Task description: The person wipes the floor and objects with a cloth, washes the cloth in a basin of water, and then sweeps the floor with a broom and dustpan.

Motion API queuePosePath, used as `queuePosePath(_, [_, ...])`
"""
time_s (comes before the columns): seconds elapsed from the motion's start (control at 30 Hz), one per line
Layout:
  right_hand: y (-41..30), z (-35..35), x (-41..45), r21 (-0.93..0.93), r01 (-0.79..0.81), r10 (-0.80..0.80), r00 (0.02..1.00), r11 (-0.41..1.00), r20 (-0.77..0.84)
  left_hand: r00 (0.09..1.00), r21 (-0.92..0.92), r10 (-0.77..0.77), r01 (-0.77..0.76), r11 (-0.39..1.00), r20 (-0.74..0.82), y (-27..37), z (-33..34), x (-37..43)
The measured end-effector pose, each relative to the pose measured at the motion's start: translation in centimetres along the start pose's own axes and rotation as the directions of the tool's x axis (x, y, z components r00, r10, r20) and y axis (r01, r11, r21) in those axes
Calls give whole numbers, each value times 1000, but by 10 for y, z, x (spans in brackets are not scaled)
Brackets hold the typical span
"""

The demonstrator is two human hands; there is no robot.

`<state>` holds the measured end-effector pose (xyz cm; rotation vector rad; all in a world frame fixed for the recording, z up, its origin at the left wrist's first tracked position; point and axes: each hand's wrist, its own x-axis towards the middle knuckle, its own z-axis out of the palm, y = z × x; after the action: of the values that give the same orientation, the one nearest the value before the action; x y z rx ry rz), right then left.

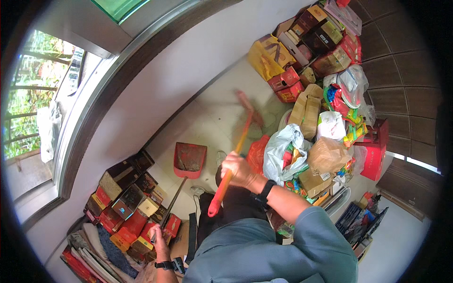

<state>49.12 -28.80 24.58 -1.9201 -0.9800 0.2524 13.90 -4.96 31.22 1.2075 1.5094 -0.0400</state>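
Observation:
My right hand (235, 169) grips the orange and red handle of a broom (242, 136). Its reddish head, blurred, rests over the tiled floor (208, 116) near the piled boxes and bags. Lower left, my left hand (159, 236) is closed around the top of a dark metal pole. That pole runs down to a red dustpan (190, 161), which lies on the floor with its mouth towards the far wall. Grey dirt or worn residue shows inside the pan. My shoes are just right of the dustpan, partly hidden by my legs.
Boxes and a yellow bag (270, 56) crowd the far right corner. An open white plastic bag (286, 152), a red bag (257, 152) and cardboard (308, 109) lie right of the broom. Stacked gift boxes (131, 208) line the left wall (141, 95). A red stool (375, 148) stands at the right.

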Motion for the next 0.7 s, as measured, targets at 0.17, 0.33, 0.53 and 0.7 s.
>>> queuePosePath(0.17, [83,-31,-14,-170,-95,92,995,981,-27,998,4,-20,20,1000,64,-8,-8,0])
queuePosePath(0.33, [79,3,-16,-100,-94,97,995,991,26,999,74,-6,2,997,48,-1,-5,-8])
queuePosePath(0.53, [-23,48,-34,184,-125,87,975,975,202,997,28,-19,17,999,70,-9,-13,2])
queuePosePath(0.7, [-36,5,-4,163,53,-64,996,985,60,999,40,-27,25,999,31,3,-5,2])
